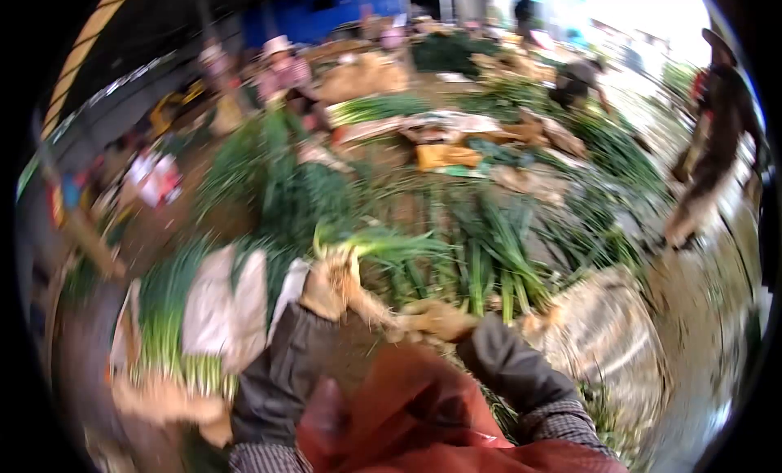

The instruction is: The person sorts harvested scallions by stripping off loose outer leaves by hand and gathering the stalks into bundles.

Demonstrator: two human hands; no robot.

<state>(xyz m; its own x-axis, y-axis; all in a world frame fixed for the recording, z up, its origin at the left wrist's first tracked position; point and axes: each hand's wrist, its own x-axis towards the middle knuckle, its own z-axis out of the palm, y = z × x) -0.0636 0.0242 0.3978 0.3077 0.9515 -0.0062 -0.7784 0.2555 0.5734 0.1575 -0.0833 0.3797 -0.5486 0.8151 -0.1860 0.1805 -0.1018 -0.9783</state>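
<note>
My left hand [324, 290], in a tan work glove, is closed around a few green onions [355, 279]. Their pale roots hang down to the right, and their green leaves [399, 245] stretch rightward above. Close to the root ends is my right hand [440, 319], also in a tan glove; its fingers are smeared by motion, so their grip is unclear. Just beyond it, a loose spread of green onions [497, 269] lies on the ground. To the left of my left sleeve, trimmed-looking green onions [167, 335] lie in a row with pale wrapping sheets [213, 302] over them.
A dirty pale sack [607, 339] lies at right. More green onion heaps [301, 188] cover the ground ahead, with an orange-yellow packet [448, 156] among sheets. One person [281, 74] sits at the back, another bends [578, 81], and a third stands [717, 123] at right.
</note>
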